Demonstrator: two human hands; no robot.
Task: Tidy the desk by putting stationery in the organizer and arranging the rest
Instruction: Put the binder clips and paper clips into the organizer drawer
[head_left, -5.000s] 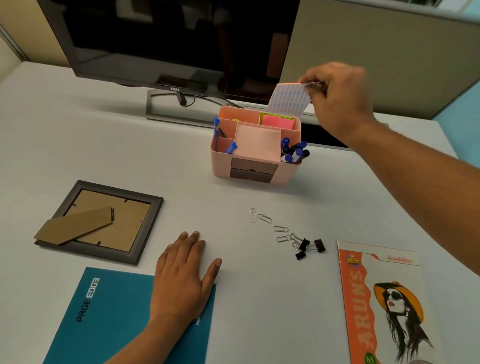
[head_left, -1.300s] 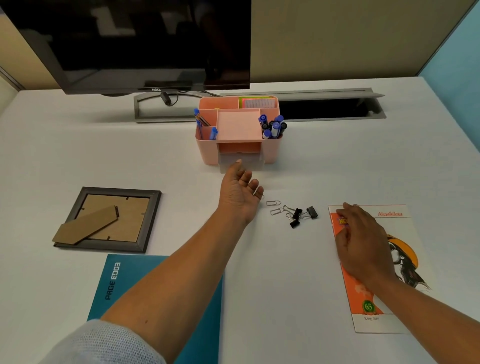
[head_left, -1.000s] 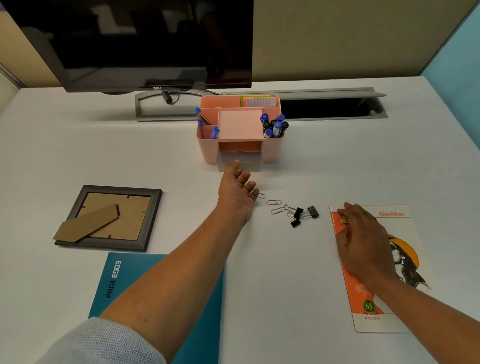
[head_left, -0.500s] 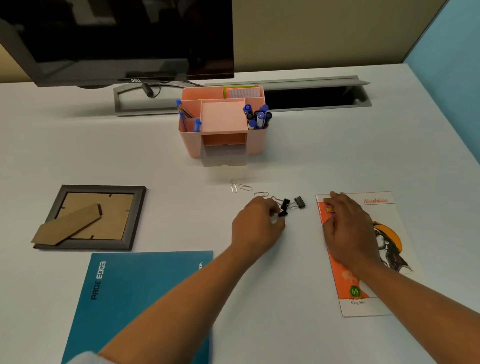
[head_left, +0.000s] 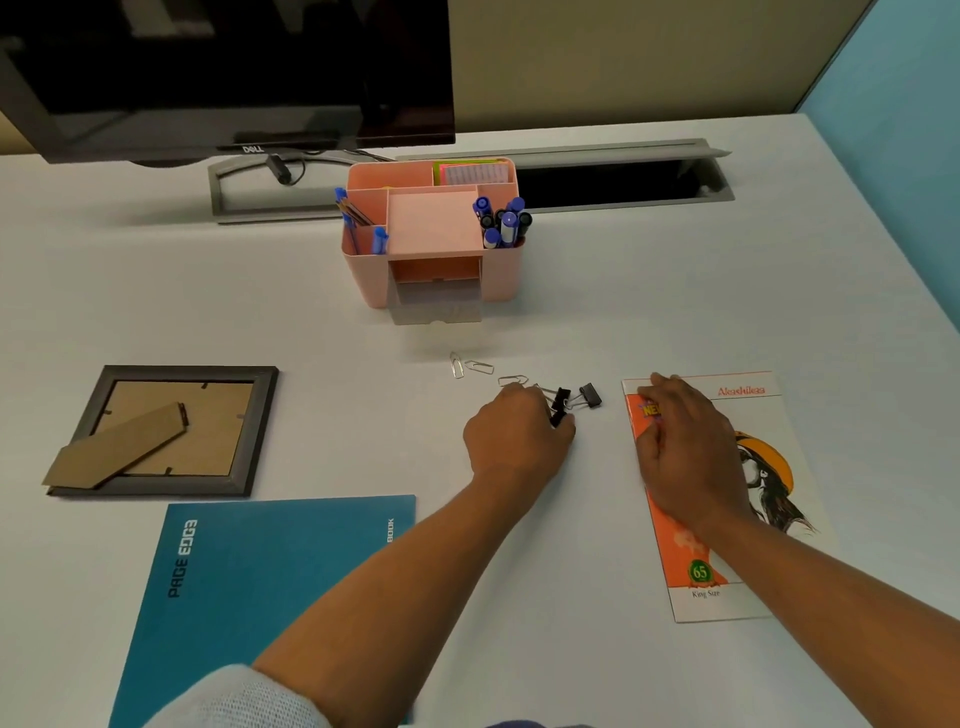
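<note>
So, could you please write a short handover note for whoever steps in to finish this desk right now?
Left hand: closed on a black binder clip on the desk; grip looks just formed, clip not lifted.
Right hand: resting flat on the orange notebook, holding nothing.
Done: pens and sticky notes stand in the pink organizer; its clear drawer is pulled open.
Left: another binder clip and the paper clips lie loose, probably for the drawer. Then arrange the orange notebook, the teal notebook and the face-down photo frame.
</note>
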